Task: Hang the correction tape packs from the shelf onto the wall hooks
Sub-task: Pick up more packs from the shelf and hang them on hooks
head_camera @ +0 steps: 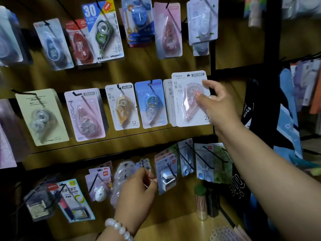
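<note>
A pink correction tape pack on a white card marked T-9267 is held up against the wooden wall at the right end of the middle row. My right hand pinches it by its right edge, thumb on the clear blister. Behind it hangs another pack of the same kind. Lower down, my left hand has its fingers curled at a stack of round clear packs on a bottom-row hook; whether it grips one I cannot tell. A white bead bracelet sits on that wrist.
Rows of black hooks carry many packs: a blue one, an orange one, a pink one and a cream one. A green-capped tube stands on the wooden shelf. A black upright frame borders the right side.
</note>
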Available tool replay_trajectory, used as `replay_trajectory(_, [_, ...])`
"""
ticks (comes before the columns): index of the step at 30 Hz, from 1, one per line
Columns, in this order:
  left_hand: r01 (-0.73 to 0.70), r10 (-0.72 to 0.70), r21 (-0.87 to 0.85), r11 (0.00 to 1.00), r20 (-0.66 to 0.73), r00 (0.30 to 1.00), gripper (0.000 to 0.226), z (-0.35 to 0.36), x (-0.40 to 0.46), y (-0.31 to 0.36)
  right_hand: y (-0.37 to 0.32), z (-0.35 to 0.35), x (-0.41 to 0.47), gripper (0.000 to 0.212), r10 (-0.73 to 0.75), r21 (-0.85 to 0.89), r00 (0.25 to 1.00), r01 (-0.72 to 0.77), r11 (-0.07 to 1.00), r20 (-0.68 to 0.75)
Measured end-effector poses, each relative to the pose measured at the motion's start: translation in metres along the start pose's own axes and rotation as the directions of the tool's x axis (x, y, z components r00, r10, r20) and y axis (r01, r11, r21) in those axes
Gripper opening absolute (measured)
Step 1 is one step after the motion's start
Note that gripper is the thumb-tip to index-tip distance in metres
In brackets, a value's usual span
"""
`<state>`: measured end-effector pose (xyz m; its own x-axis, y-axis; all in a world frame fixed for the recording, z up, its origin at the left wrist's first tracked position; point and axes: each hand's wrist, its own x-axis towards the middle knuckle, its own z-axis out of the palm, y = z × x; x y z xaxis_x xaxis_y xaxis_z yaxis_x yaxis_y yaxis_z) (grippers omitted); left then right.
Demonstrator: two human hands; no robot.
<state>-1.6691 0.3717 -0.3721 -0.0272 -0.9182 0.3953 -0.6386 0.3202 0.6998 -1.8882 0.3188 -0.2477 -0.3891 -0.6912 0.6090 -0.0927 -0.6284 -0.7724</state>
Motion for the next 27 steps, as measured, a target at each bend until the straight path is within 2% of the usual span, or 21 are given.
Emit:
replay_trajectory(3, [0.002,-0.002,0.005,1.0,0.002,1.0,0.011,0.002,0.0,-0.001,0.007,0.005,0.004,0.027,-0.011,-0.015,1.0,0.011,1.0,0.007])
replay_trajectory(10, [-0.012,0.012,0.018,1.0,0.006,1.0,0.013,0.008,0.001,-0.008,0.031,0.018,0.019,0.033,0.017,-0.107,1.0,-0.018,0.994,-0.015])
replay_trajectory(18, [-0.016,0.016,-0.003,1.0,0.03,0.999,0.011,0.009,-0.001,-0.013,0.055,0.03,0.025,0.047,-0.045,-0.38,0.999,0.045,0.924,0.009])
replay_trajectory(27, [-0.033,0.033,0.059,0.998,0.016,0.999,0.009,0.005,-0.01,-0.023,0.067,0.032,0.007,0.066,0.02,-0.415,0.996,0.016,0.91,0.082])
